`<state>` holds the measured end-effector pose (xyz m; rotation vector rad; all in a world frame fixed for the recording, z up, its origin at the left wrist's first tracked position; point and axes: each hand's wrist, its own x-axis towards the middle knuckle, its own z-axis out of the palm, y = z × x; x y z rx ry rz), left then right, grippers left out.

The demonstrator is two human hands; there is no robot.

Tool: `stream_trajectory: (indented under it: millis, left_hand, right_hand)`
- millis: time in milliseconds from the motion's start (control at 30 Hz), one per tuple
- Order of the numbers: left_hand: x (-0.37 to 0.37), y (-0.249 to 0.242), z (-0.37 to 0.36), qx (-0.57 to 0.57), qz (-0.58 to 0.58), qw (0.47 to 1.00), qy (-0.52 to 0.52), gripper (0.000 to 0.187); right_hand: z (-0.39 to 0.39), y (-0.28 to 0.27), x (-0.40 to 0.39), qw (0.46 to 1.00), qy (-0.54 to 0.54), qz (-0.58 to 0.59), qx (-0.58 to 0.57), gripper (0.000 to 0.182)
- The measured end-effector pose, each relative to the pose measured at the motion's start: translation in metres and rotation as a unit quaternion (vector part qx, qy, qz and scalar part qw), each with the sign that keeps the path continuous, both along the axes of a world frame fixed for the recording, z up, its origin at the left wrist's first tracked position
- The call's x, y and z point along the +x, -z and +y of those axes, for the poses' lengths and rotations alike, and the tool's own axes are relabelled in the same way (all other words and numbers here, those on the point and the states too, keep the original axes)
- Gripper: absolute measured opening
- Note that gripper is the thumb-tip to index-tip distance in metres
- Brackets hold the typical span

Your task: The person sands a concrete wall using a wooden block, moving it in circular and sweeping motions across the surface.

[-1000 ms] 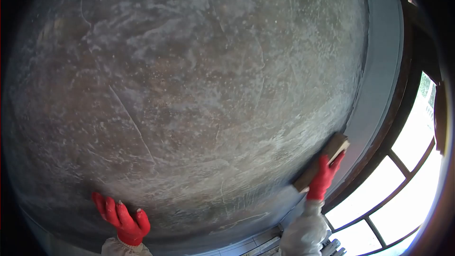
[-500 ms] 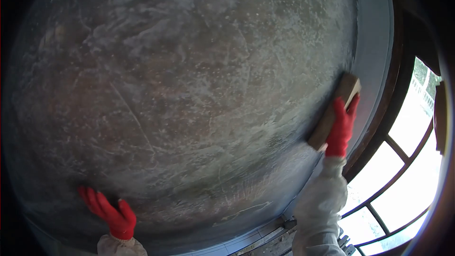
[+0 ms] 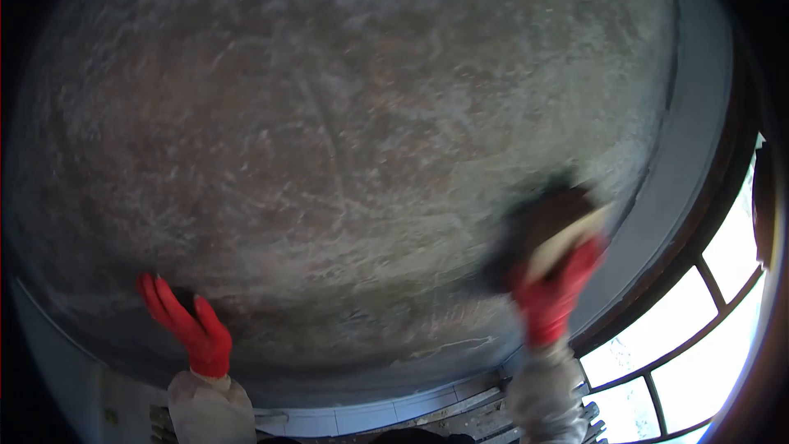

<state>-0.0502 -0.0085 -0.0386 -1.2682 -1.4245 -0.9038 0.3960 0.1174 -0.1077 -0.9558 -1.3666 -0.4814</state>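
A broad grey-brown plastered wall, mottled with pale streaks and scratches, fills most of the view. In my right hand, gloved in red and blurred by motion, is a wooden sanding block. The fingers wrap around its pale side, and its dark face is turned toward the wall's lower right area. Whether the whole face touches the wall cannot be made out. My left hand, also in a red glove, has its fingers stretched out at the lower left, against or very close to the wall.
A smooth grey strip runs down the wall's right edge, beside a dark-framed window with bright panes. Below the wall are white tiles and weathered wooden slats.
The sanding block in my right hand has moved left and down, away from the grey strip, and is tilted differently. My view has shifted. My left hand stays stretched out at the wall.
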Motion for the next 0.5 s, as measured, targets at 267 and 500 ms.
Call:
stream_trajectory:
  millis: [267, 500]
  left_hand:
    - [-0.016, 0.016, 0.010, 0.050, 0.031, 0.998, -0.008, 0.054]
    - [-0.022, 0.023, -0.005, 0.009, -0.009, 1.000, 0.025, 0.056]
  right_hand:
    - [0.026, -0.056, 0.027, 0.991, 0.070, 0.109, -0.020, 0.076]
    - [-0.044, 0.127, -0.151, 0.938, -0.227, -0.262, -0.007, 0.048]
